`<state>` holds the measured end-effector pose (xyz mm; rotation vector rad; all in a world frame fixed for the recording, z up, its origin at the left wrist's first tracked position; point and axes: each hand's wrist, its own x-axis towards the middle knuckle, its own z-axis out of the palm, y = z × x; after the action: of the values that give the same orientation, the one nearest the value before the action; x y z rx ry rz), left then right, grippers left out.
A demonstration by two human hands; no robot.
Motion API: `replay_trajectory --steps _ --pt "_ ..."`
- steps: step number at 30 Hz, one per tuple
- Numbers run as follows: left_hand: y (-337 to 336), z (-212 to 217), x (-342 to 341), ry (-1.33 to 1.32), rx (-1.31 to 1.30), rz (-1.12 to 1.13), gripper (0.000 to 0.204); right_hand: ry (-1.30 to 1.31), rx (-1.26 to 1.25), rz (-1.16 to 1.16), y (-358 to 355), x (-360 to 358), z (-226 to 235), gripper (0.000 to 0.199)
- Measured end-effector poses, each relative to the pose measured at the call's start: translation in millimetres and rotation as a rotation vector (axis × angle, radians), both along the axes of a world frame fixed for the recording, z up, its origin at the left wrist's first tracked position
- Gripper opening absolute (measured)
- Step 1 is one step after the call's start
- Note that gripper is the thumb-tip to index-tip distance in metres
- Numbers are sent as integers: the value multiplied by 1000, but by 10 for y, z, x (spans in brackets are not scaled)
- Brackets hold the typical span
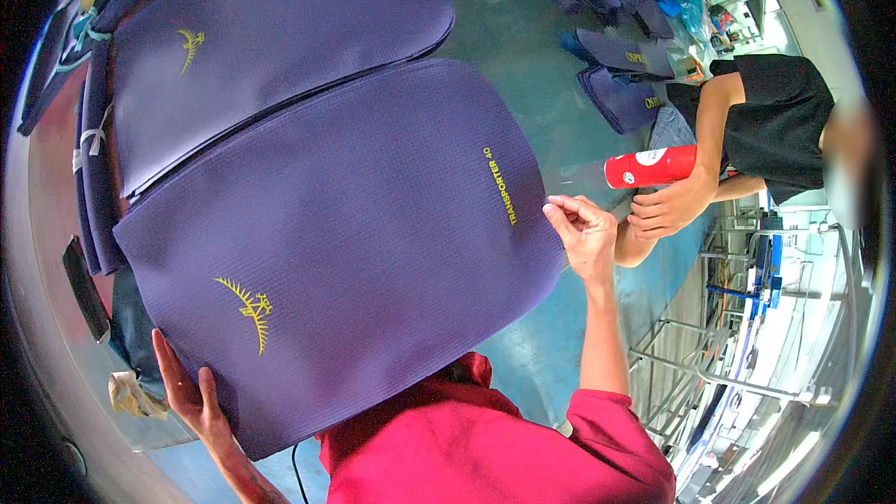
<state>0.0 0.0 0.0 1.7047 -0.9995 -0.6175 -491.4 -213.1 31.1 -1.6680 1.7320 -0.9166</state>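
Observation:
A large purple fabric panel (pixel 373 224) with rounded corners, a yellow bird-like emblem and yellow lettering lies across the work surface. Along its lower left edge rests my left hand (pixel 194 397), fingers stretched out and thumb apart on the fabric. My right hand (pixel 586 235) is closed in a pinch at the panel's right edge, thumb and forefinger together on it. A second, similar purple panel (pixel 299 37) lies just beyond, close against the first one. What lies beneath the near panel is hidden.
Opposite on the right, a person in a black top (pixel 779 121) leans on the blue-green table (pixel 532 345), forearms near a red can-shaped cylinder (pixel 644 168). Several purple pieces (pixel 621 84) lie at the far right. Rolled dark bundles (pixel 93 159) line the left side.

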Motion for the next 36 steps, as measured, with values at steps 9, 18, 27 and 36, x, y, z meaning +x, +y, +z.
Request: replay_trajectory --steps 9,18,27,36 --pt "-10 -4 -54 -10 4 9 68 -27 -46 -13 -49 -18 -34 13" --pt "-168 101 -46 47 -64 -22 76 -229 -20 47 -241 -74 -26 42" --pt "-310 101 155 -233 -148 -55 68 -277 143 245 -410 20 -117 77" --pt "-1977 701 487 -962 -72 -337 28 -613 -66 63 -644 -187 -661 68"
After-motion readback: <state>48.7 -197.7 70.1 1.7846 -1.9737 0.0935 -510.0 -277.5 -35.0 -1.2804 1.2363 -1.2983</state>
